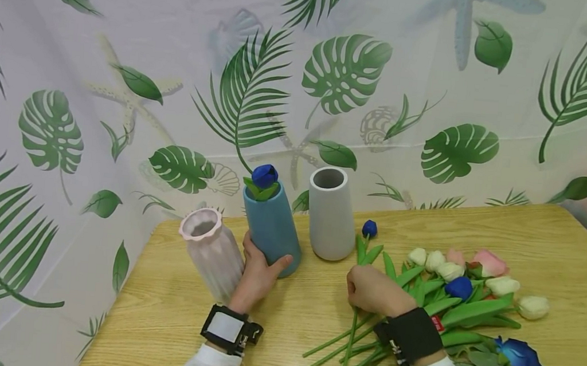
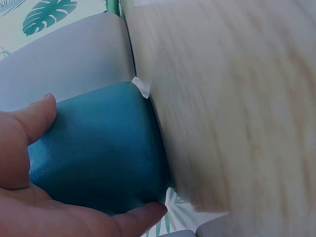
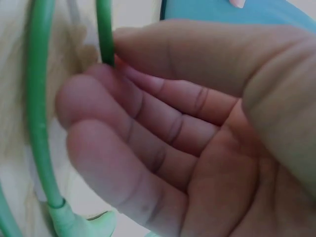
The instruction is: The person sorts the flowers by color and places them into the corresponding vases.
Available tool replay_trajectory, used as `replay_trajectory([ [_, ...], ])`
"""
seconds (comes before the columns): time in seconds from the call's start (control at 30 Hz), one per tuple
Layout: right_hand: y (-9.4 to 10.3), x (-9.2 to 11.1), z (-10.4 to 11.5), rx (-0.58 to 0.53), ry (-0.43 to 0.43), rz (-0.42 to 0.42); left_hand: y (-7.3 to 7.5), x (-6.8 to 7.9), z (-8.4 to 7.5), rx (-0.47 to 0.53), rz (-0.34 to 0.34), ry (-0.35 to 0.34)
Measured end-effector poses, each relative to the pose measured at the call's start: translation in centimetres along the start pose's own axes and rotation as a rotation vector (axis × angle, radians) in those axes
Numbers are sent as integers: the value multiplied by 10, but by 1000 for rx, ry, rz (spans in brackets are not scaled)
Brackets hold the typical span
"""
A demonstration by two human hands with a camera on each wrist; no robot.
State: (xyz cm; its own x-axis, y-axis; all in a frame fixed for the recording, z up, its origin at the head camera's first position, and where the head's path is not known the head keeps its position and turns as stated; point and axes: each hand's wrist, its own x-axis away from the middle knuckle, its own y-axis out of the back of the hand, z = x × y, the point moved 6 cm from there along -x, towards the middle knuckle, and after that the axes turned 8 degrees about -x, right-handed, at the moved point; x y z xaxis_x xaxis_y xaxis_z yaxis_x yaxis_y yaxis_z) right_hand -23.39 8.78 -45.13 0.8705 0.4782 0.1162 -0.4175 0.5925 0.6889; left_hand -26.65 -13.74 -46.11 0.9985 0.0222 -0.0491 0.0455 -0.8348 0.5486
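My left hand (image 1: pixel 259 269) grips the lower part of a blue vase (image 1: pixel 271 221), thumb on one side and fingers on the other. The left wrist view shows the vase's base (image 2: pixel 103 148) between them. A blue artificial tulip (image 1: pixel 264 176) with green leaves stands in that vase, its stem hidden inside. At the right, my right hand (image 1: pixel 375 290) pinches the stem of another blue tulip (image 1: pixel 370 228), which lies with its bud pointing away. In the right wrist view, thumb and forefinger meet on its green stem (image 3: pixel 105 34), the other fingers curled below.
A pale pink ruffled vase (image 1: pixel 210 251) stands left of the blue one, a white vase (image 1: pixel 332 220) right of it. Several artificial flowers lie heaped at right: white tulips (image 1: pixel 502 286), a pink flower (image 1: pixel 491 263), a large blue rose (image 1: pixel 524 365). Leaf-printed cloth (image 1: pixel 411 71) hangs behind the wooden table (image 1: pixel 132 320).
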Motion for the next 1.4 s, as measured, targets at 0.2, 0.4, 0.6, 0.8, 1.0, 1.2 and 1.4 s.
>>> replay_trajectory([
  [0.2, 2, -1, -1, -6, -32, -56, 1, 1, 0, -5, -5, 0],
  [0.4, 2, -1, -9, 72, -120, -100, 0, 1, 0, -9, -5, 0],
  [0.6, 1, -2, -17, 46, -160, -97, 0, 0, 0, -9, -7, 3],
  [0.8, 1, -7, -33, -337, -185, -129, 0, 1, -1, -9, -3, 15],
  [1.0, -1, -11, -41, -981, -232, -157, 0, 0, 0, -14, -6, 20],
  [1.2, -16, -15, -32, -1461, -231, -111, 2, 1, -2, -12, -10, 23],
  [1.4, -30, -16, -17, -1844, -236, -187, 0, 1, -2, 1, -15, 31],
])
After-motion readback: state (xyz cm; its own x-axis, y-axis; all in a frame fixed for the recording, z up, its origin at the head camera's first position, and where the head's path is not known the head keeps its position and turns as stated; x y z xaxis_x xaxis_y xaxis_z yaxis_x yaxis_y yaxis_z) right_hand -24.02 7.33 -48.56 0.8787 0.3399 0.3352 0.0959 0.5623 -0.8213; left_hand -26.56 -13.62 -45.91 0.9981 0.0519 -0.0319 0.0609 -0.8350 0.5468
